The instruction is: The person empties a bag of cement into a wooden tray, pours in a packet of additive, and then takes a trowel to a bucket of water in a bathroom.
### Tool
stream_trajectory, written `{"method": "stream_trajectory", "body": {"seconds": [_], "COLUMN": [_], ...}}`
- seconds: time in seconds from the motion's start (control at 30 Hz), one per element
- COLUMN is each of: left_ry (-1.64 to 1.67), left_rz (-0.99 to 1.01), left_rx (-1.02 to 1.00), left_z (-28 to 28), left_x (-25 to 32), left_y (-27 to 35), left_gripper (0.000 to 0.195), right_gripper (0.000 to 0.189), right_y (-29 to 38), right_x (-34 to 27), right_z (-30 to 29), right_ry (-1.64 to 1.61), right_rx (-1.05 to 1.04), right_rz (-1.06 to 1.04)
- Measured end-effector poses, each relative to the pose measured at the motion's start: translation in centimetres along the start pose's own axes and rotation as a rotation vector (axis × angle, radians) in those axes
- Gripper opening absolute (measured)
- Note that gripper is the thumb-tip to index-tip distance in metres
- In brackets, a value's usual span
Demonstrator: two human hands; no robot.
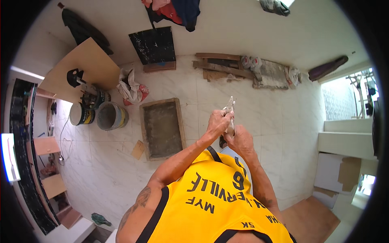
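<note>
Both hands meet in front of the body on a pale, whitish crusted object [231, 104], narrow and pointed at its far end; its kind cannot be told. My left hand [219, 121] grips it about the middle, fingers curled around it. Closer to the body, my right hand [241, 139] is closed on its near part, which looks smooth and greyish. The fingers partly hide the object. Below the hands, part of a dark shoe or sandal shows on the marble-look tiles [270, 121].
A framed shallow tray [182, 133] with a grey inside lies at the left, near an open bucket [110, 117], a lidded bucket [79, 114] and a crumpled sack [130, 88]. Wooden boards [218, 68] and a grey slab [270, 74] lie along the wall. A step [346, 139] is at the right.
</note>
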State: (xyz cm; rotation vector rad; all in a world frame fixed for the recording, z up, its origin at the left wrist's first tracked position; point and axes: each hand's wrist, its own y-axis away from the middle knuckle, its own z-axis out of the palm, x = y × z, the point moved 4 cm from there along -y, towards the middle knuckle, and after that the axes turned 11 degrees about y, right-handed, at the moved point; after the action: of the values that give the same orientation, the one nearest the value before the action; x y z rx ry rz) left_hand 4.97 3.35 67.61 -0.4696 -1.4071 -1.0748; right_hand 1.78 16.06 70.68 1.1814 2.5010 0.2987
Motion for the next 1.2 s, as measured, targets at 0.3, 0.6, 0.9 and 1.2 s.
{"method": "stream_trajectory", "body": {"seconds": [0.3,0.6,0.9,1.2], "left_ry": [-0.004,0.062,-0.017,0.065], "left_rz": [0.069,0.052,-0.254,-0.506], "left_rx": [0.417,0.806,1.136,1.553], "left_z": [-1.2,-13.8,-25.3,-43.9], "left_x": [0.4,-4.8,-13.5,-18.3], "left_y": [-12.1,-15.0,-12.4,-16.8], "left_gripper": [0.035,0.036,0.037,0.059], "right_gripper": [0.010,0.013,0.022,0.027], "right_y": [-18.6,-36.6,-52.0,-68.9], "right_x": [2.4,-4.5,-17.6,-30.6], "right_z": [-4.4,-1.6,8.8,33.1], "right_ry": [0.043,0.386,0.531,0.593], "right_rx": [0.059,-0.108,-0.260,-0.366], "right_rz": [-0.604,-0.855,-0.998,-1.036]}}
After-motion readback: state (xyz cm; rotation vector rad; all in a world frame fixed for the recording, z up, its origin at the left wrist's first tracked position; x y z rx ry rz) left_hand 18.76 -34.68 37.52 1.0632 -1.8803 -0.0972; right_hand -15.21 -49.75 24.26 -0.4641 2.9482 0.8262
